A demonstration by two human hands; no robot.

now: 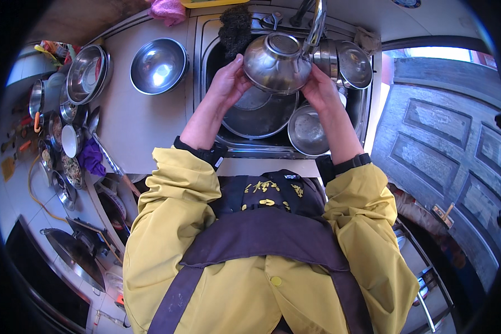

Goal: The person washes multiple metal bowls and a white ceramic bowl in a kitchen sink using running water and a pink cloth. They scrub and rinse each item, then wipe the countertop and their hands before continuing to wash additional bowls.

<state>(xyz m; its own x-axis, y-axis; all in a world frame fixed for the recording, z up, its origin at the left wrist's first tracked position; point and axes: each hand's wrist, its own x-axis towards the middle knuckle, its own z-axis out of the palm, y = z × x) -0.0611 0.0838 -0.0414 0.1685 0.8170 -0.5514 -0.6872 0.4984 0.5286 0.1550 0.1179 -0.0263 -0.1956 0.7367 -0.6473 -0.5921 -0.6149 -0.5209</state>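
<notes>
A shiny steel bowl (275,67), turned with its base ring up, is held over the sink (242,149). My left hand (230,83) grips its left side with the thumb near the rim. My right hand (321,89) grips its right side, its fingers partly hidden behind the bowl. Close by the bowl's right side hangs the chrome faucet (317,28); whether water runs cannot be made out. Below the bowl, a wide round metal pan or lid (256,119) lies in the sink. A smaller steel bowl (309,131) sits beside it, under my right forearm.
On the left counter stands a steel bowl (158,65). Further left are stacked basins (86,75), a purple cloth (92,157) and a long-handled utensil (110,156). A dark scrubber (235,30) rests at the sink's back left. More steel bowls (354,65) stand at its right.
</notes>
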